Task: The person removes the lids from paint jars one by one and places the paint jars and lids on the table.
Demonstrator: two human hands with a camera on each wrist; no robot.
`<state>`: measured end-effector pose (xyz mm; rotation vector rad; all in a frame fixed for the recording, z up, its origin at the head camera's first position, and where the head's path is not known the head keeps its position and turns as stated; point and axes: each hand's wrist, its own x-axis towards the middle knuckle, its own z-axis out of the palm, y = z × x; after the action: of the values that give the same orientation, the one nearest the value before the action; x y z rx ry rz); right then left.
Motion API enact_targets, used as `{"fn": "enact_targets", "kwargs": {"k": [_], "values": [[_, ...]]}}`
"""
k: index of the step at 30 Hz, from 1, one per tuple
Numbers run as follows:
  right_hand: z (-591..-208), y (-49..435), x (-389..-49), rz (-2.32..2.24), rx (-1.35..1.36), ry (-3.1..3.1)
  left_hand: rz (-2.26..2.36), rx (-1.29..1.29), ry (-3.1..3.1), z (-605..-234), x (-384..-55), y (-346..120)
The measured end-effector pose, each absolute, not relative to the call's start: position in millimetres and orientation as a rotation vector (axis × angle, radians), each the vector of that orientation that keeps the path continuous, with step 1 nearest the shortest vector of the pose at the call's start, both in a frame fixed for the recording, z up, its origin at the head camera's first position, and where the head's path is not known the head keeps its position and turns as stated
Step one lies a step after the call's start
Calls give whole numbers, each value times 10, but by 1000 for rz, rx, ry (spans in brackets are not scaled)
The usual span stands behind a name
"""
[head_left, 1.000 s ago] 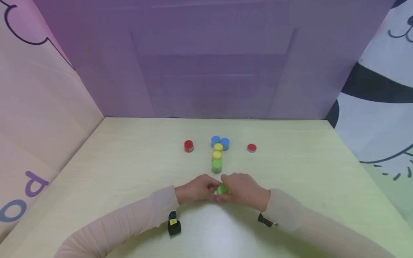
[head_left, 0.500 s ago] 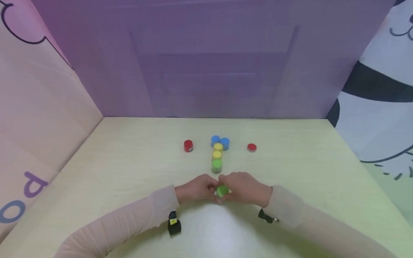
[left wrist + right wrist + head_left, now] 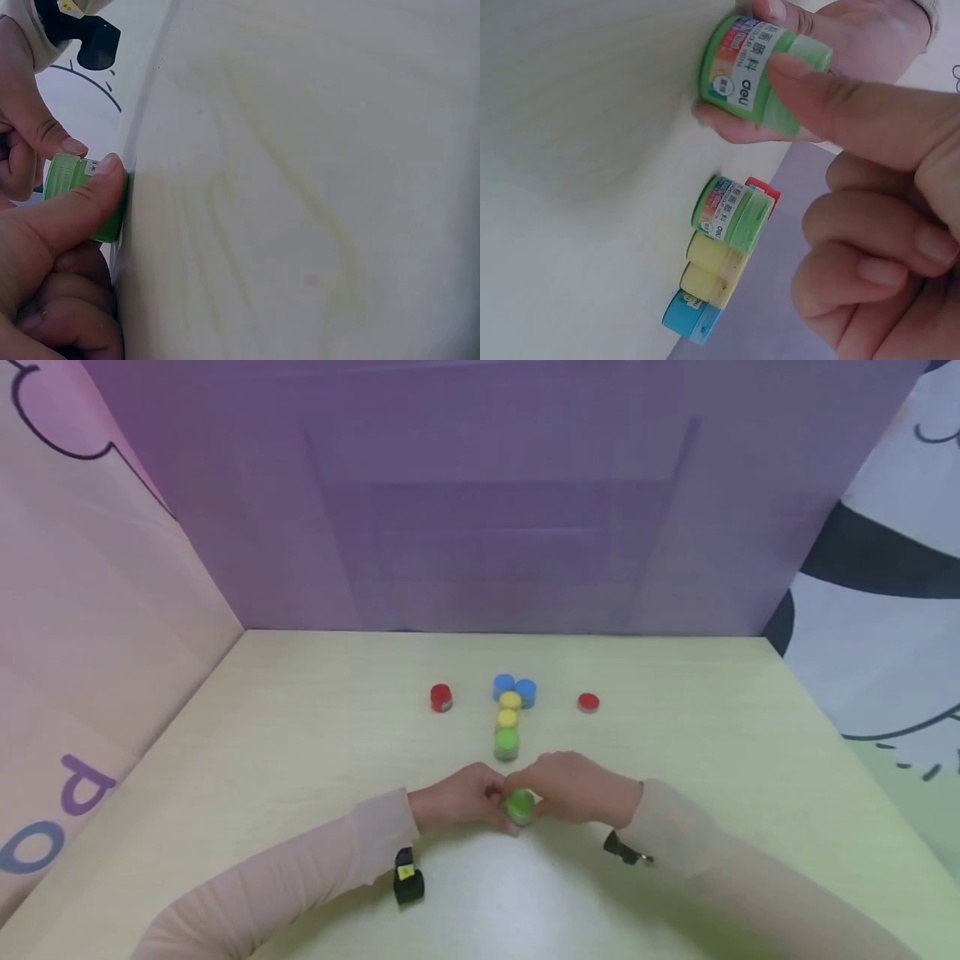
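Observation:
My left hand [image 3: 467, 797] grips a small green paint jar [image 3: 739, 66] low on its sides, holding it upright on the table. From the other side my right hand [image 3: 583, 787] pinches the jar's green lid [image 3: 521, 800] with thumb and fingers; the lid sits on the jar. In the left wrist view the left thumb lies across the green jar [image 3: 109, 214]. The right wrist view shows the right thumb on the lid's ribbed side and the other fingers curled. Just beyond the hands stands a second green jar [image 3: 507, 745].
Behind the second green jar run two yellow jars [image 3: 507, 718] and two blue jars [image 3: 526, 692], close together. A red jar [image 3: 441, 698] stands to their left, and a low red-topped piece [image 3: 588, 702] lies to their right. A purple wall [image 3: 495, 552] bounds the pale table [image 3: 337, 710] at the back.
My right hand has shifted slightly and turned about the lid, so more of the green top shows. The left hand stays in place on the jar. The other jars have not moved.

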<state>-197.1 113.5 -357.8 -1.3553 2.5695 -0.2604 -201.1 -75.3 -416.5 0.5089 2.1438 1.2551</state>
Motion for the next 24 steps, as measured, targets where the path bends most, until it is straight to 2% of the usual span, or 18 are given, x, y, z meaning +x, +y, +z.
{"fn": "enact_targets", "kwargs": {"k": [3, 10, 13, 24], "values": [[-3560, 1130, -1954, -298, -1257, 2590, 1262, 498, 2143, -4167, -2018, -747], [-3584, 1039, -1811, -408, -792, 2795, 1246, 501, 2142, -4181, -2014, -746], [-3589, 998, -1748, -408, -675, 2806, 1260, 494, 2128, -4186, -2008, -746], [-3657, 978, -1723, -375, -713, 2832, 1228, 459, 2173, -4184, -2023, -746]]}}
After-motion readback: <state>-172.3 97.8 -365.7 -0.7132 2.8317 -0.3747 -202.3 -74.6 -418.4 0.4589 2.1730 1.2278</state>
